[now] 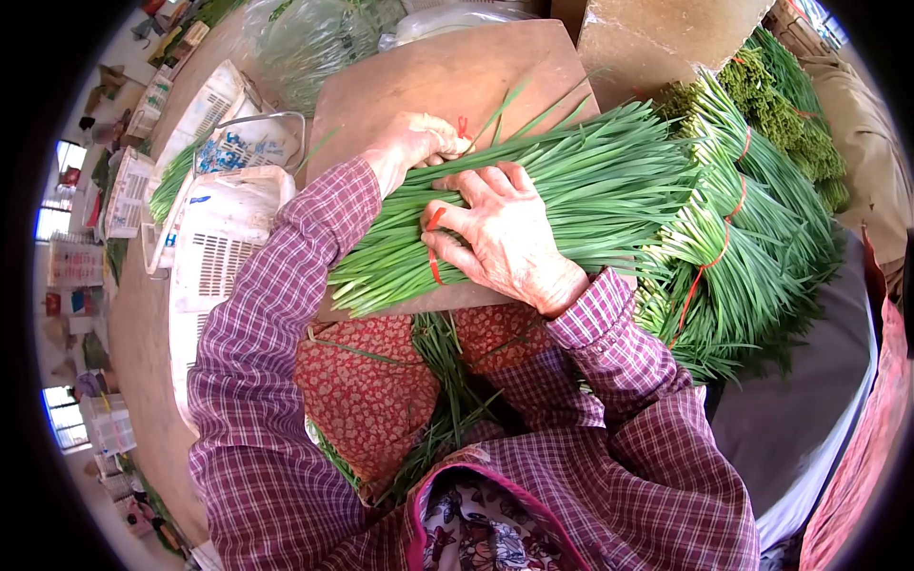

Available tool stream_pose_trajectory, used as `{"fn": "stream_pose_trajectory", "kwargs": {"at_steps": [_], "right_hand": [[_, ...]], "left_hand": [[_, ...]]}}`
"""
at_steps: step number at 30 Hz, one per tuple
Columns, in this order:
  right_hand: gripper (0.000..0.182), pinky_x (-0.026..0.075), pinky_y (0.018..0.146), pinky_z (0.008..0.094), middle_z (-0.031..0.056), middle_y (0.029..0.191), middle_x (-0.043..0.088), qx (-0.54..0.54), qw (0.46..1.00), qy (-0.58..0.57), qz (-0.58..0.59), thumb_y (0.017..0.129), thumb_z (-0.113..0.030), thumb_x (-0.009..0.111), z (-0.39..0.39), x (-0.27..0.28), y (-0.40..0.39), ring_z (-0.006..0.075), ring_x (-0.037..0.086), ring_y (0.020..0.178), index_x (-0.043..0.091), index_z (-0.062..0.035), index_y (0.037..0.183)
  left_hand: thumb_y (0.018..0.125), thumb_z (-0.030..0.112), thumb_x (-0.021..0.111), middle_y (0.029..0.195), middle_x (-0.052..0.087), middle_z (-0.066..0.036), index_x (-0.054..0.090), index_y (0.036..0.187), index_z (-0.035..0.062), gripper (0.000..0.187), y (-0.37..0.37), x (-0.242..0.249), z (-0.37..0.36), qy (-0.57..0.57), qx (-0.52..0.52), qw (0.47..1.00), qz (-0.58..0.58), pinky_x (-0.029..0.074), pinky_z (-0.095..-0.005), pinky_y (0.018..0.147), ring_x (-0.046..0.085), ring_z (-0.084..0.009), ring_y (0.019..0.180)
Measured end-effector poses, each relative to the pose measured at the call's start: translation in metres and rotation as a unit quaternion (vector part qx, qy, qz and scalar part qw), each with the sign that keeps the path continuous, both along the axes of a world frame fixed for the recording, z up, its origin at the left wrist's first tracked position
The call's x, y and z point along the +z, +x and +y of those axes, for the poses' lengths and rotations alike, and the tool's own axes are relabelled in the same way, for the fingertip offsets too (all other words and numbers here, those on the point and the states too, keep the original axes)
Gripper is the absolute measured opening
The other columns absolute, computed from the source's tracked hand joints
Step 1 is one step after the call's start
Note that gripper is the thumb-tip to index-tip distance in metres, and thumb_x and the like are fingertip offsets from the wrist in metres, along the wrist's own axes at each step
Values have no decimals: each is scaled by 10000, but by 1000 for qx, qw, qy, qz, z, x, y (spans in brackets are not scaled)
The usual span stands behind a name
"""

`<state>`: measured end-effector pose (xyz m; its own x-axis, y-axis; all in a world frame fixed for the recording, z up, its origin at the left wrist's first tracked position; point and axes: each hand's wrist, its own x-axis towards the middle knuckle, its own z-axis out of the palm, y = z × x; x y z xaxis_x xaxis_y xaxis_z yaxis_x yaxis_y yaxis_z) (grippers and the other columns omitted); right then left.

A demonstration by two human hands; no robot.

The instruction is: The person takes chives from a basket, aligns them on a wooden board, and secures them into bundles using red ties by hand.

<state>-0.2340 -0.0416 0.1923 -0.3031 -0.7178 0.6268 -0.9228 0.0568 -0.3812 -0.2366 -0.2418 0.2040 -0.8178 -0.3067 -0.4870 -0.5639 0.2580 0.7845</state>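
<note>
long green-leafed bundle (609, 186) with pale stem ends is lying across the flat brown board (447, 71). the left hand (419, 147) is pinching a thin red tie (434, 268) at the bundle's far edge; the right hand (500, 228) is spreading its fingers over the bundle. right of the board, green tied bundles (752, 238) are lying heaped; left, white slotted plastic baskets (214, 252) are standing.

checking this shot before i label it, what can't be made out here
All in the head view:
Underside of the green bundle: hidden by its own stems.
Palm of the right hand: hidden by its back.
Full path of the red band: hidden by bundle and hand.
Far end of clear bag: cut off by top edge.
Blue markings: too blurred to read.
</note>
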Motion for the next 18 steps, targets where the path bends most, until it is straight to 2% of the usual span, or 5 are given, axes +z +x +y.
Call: {"fn": "stream_pose_trajectory", "kwargs": {"at_steps": [8, 10, 12, 13, 18], "right_hand": [[173, 388, 864, 432, 57, 948, 618, 4, 998, 34, -58, 838, -319, 649, 0, 12, -1, 271, 560, 910, 673, -178, 935], [186, 386, 862, 434, 59, 877, 594, 8, 997, 23, -78, 850, -322, 647, -6, 13, -3, 269, 558, 890, 680, -167, 947], [189, 380, 854, 441, 67, 835, 571, 1, 996, 38, -85, 860, -320, 642, -12, 21, -2, 275, 553, 868, 684, -153, 939], [189, 378, 853, 441, 66, 836, 569, -6, 997, 35, -72, 861, -320, 642, -15, 23, -1, 275, 551, 869, 683, -153, 941], [214, 400, 820, 461, 76, 847, 589, -40, 995, 82, -48, 868, -338, 632, -31, 27, 0, 290, 565, 875, 683, -148, 949]], "left_hand": [[798, 155, 734, 909, 697, -42, 690, 945, -36, 245, 64, 24, -37, 51, -5, 996, 69, 488, -275, 823, 646, -145, 897], [811, 144, 717, 892, 694, -42, 689, 942, -28, 218, 77, 27, -29, 5, 12, 994, 110, 497, -269, 773, 639, -128, 845], [825, 133, 705, 884, 689, -30, 699, 940, 3, 173, 80, 47, -6, -161, -13, 986, 48, 499, -260, 740, 626, -103, 815], [831, 126, 701, 876, 685, -12, 709, 944, 32, 147, 82, 40, -8, -170, -17, 983, 74, 492, -251, 732, 608, -81, 804], [847, 102, 660, 903, 683, -4, 701, 975, 11, 162, 90, 17, -1, -44, 102, 984, 136, 485, -254, 752, 607, -86, 825]]}}
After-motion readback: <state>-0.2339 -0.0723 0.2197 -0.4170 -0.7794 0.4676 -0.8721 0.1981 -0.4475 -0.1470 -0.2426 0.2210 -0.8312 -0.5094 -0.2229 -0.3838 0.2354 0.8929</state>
